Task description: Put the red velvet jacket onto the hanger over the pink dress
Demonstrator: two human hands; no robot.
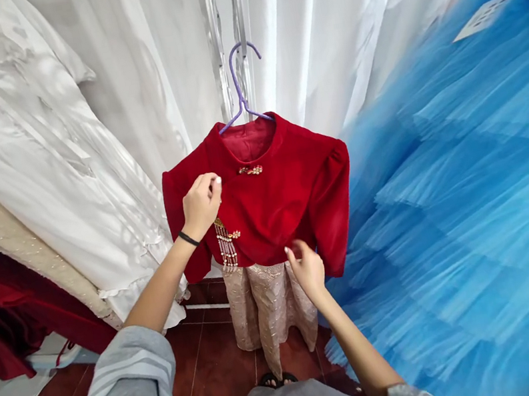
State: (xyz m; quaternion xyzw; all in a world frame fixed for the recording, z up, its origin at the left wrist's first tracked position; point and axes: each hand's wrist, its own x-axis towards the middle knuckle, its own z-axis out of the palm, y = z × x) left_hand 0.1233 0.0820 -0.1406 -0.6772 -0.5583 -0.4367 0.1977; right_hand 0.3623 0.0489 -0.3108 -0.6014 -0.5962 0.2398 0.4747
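A red velvet short-sleeved jacket (270, 204) hangs on a purple hanger (237, 84), with a gold, jewelled clasp (250, 170) at its collar. On its left side hangs a brooch with beaded tassels (226, 245), beside a small gold clasp (235, 235). My left hand (202, 203), with a black band at the wrist, is in front of the jacket's left chest, above the brooch; its fingers are loosely bent, thumb a little apart. Close to the lower hem is my right hand (309, 272), thumb and slightly blurred fingers apart. Below the jacket hangs a pale pink patterned skirt (269, 305).
Layered blue tulle (471, 190) fills the right side, bearing a white tag (487, 14). White garments (45, 160) hang at left, over dark red cloth (9, 308). Behind the hanger are white curtains (182, 43) and metal rails (216, 37). The floor has red tiles (222, 367).
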